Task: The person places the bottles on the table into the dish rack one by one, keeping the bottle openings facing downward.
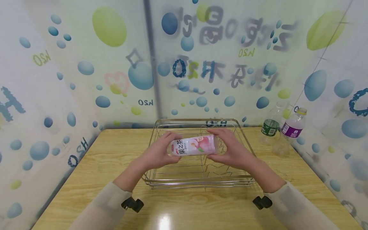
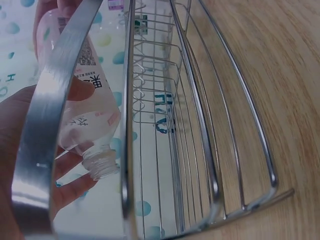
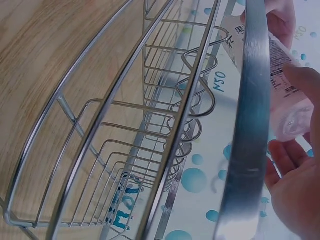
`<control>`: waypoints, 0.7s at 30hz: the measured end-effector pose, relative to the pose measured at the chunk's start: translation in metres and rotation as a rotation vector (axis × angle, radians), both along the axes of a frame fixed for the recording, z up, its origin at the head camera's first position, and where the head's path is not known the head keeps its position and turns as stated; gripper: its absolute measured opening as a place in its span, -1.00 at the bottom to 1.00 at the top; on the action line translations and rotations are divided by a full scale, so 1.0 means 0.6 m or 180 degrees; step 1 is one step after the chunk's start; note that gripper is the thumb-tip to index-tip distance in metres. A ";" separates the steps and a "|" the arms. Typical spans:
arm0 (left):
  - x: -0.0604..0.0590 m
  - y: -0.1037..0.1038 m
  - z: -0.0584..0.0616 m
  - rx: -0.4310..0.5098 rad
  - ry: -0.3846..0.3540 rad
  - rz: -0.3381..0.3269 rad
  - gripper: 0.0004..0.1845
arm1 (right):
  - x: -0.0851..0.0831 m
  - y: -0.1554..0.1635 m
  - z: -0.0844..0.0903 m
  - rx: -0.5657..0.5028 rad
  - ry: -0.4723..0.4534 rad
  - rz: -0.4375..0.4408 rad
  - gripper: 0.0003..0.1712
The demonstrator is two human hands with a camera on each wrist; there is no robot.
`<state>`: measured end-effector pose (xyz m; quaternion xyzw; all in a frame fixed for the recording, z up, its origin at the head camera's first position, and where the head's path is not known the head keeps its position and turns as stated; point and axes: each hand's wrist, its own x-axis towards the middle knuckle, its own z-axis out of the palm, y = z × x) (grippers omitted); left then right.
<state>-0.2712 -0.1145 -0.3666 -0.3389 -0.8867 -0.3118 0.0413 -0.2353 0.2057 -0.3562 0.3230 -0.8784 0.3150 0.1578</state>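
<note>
Left hand [image 1: 157, 155] curled round the threaded neck end of a clear plastic bottle [image 1: 193, 146] with a pink label, held sideways above the shiny wire rack [image 1: 152, 179] mid-table; right hand [image 1: 233, 152] gripping its base. Two more plastic bottles [image 1: 283, 131] at the wooden table's [image 1: 86, 179] far right corner.

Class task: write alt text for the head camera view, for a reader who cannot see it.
Two hands, the left hand and right hand, hold a pink-labelled bottle sideways between them above a wire rack on a wooden table. Two more bottles, a green-labelled bottle and a purple-labelled bottle, stand at the table's far right, against a bubble-printed backdrop.
</note>
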 end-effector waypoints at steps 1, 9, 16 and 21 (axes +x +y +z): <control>0.000 -0.002 -0.001 0.0019 -0.0014 -0.0004 -0.27 | 0.000 0.001 -0.001 -0.0024 0.0008 0.0007 -0.02; 0.001 -0.007 -0.006 0.0301 -0.0208 -0.0091 -0.31 | 0.000 0.002 0.001 -0.0359 -0.0085 0.0091 -0.09; 0.000 -0.003 -0.012 0.0524 -0.0463 -0.0200 -0.30 | -0.002 -0.006 0.009 -0.0839 -0.0693 0.0153 -0.15; 0.004 0.002 -0.012 0.0558 -0.0689 -0.0186 -0.28 | -0.005 -0.015 0.018 -0.1215 -0.1025 0.0331 -0.18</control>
